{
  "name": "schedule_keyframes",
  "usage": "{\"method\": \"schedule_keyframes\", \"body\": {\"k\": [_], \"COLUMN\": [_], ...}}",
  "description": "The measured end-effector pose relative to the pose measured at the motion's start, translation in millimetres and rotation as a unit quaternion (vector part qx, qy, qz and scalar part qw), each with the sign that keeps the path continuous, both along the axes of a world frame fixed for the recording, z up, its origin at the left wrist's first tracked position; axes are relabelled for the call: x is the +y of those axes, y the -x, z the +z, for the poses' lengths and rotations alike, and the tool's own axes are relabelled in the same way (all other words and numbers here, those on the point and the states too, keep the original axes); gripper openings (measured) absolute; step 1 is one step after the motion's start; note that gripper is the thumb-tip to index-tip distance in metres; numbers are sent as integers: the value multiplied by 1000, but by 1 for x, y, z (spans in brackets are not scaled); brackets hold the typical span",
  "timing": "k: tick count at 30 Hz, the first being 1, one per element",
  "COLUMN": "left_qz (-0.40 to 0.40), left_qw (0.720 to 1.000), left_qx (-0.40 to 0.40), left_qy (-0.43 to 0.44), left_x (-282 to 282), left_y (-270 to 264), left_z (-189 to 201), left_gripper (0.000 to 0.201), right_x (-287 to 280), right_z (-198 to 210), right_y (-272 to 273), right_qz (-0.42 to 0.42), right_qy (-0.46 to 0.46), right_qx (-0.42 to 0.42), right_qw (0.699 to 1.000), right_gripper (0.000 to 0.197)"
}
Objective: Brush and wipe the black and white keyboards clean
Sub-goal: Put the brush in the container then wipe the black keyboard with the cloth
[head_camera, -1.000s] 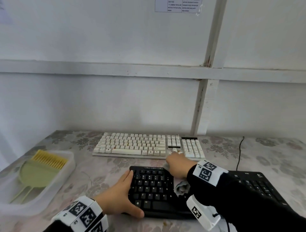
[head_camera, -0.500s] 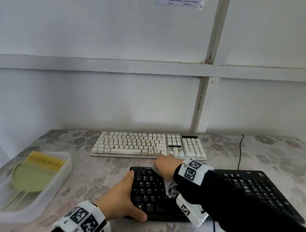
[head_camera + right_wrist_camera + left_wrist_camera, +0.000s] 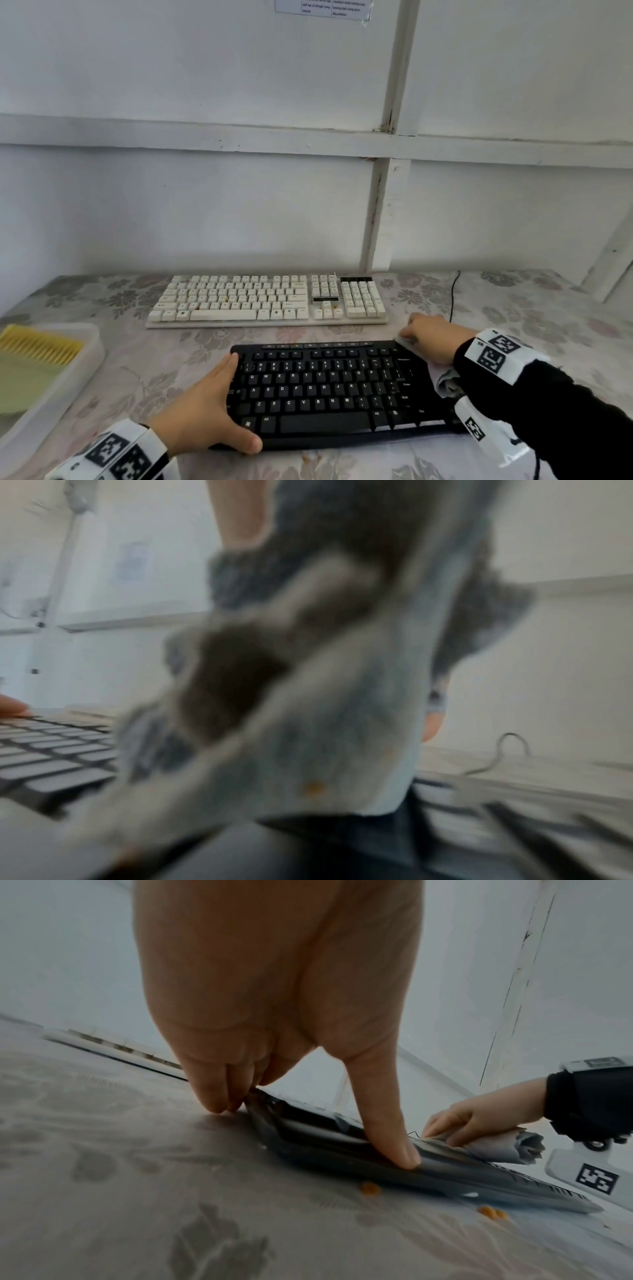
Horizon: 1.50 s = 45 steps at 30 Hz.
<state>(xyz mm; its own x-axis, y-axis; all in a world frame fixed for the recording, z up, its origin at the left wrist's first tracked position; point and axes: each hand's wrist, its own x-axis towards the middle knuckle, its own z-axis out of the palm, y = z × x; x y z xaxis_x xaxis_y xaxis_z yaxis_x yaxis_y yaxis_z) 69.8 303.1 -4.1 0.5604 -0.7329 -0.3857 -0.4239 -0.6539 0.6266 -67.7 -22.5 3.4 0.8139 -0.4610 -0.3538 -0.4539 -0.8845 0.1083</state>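
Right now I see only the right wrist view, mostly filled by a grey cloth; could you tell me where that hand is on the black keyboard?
Observer: The right hand holds the cloth on the black keyboard at its far edge, right of the letter keys.
Operator: Is the left hand steadying it?
Observer: Yes, the left hand braces its left end, thumb on the near edge.
Operator: Any debris around it?
Observer: Orange crumbs lie on the table by its near edge.

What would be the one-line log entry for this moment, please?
left hand steadies black keyboard | right hand wipes with cloth
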Motion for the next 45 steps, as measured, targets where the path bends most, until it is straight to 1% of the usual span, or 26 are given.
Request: {"method": "schedule_keyframes", "body": {"k": [4, 8, 9, 10, 11, 12, 13, 15, 18, 20, 21, 23, 25, 27, 28, 30, 32, 33, 34, 35, 36, 37, 39, 40, 43, 45], "left_qz": [19, 10, 11, 12, 13, 13, 13, 12, 14, 14, 15, 19, 17, 11, 9, 14, 14, 13, 12, 9, 5, 2, 3, 6, 3, 0], "left_qw": [1000, 1000, 1000, 1000, 1000, 1000, 1000, 1000, 1000, 1000, 1000, 1000, 1000, 1000, 1000, 1000, 1000, 1000, 999, 999, 998, 998, 997, 996, 996, 997], "left_qx": [-3, -3, -2, -1, 1, 3, 7, 10, 10, 10, 14, 15, 9, 1, -3, -3, -2, -3, -6, -8, -6, -4, 0, 0, -12, -2], "left_qy": [-5, -2, 0, 1, 3, 4, 5, 6, 0, -2, 0, 2, -1, -2, -3, -4, 14, 21, 29, 42, 56, 66, 80, 85, 84, 76], "left_x": [-1, -1, 0, 0, 0, -1, -1, -1, 0, 2, 2, 3, 3, 3, 3, 4, 5, 6, 6, 5, 5, 5, 4, 4, 5, 7], "left_y": [1, 1, 1, 1, 0, 0, 0, 0, 2, 2, 3, 4, 4, 4, 4, 4, 4, 4, 3, 4, 5, 4, 3, 3, 4, 5], "left_z": [-2, -1, -1, -2, -2, -2, -2, -2, -2, -2, -2, -4, -4, -5, -4, -5, -8, -10, -11, -11, -10, -9, -9, -9, -7, -5], "left_gripper": [150, 164, 165, 166, 166, 168, 169, 169, 164, 162, 163, 162, 162, 163, 161, 160, 160, 156, 143, 124, 107, 102, 98, 97, 88, 90], "right_x": [-37, -53, -52, -52, -54, -57, -58, -62, -60, -62, -62, -57, -49, -31, -17, 26, 75, 96, 119, 136, 152, 166, 183, 187, 186, 177], "right_z": [-2, -3, -1, 0, 0, 1, 5, 7, 6, 4, 7, 17, 28, 34, 37, 40, 42, 39, 38, 33, 30, 25, 14, 9, 5, 8], "right_y": [25, 38, 41, 44, 48, 51, 52, 54, 53, 54, 56, 59, 53, 35, 22, -7, -37, -52, -67, -81, -92, -103, -116, -119, -115, -106], "right_qz": [-38, -93, -120, -135, -143, -151, -158, -142, -87, -84, -95, -146, -175, -142, -108, -37, 34, 64, 89, 105, 124, 146, 176, 178, 168, 175], "right_qy": [8, 5, 10, 24, 44, 59, 69, 72, 33, 49, 71, 100, 98, 66, 37, -32, -92, -115, -132, -142, -141, -129, -88, -71, -54, -22], "right_qx": [-21, -28, -22, -21, -28, -35, -40, -35, -12, -6, 12, 15, -4, -45, -77, -126, -151, -155, -155, -149, -140, -128, -102, -92, -87, -72], "right_qw": [999, 995, 993, 990, 988, 986, 984, 987, 996, 995, 993, 984, 980, 987, 990, 991, 984, 979, 975, 973, 972, 972, 975, 977, 980, 982], "right_gripper": [27, 39, 32, 20, 26, 36, 41, 40, 24, 26, 25, 24, 37, 40, 38, 37, 36, 35, 34, 32, 30, 28, 26, 26, 26, 29]}}
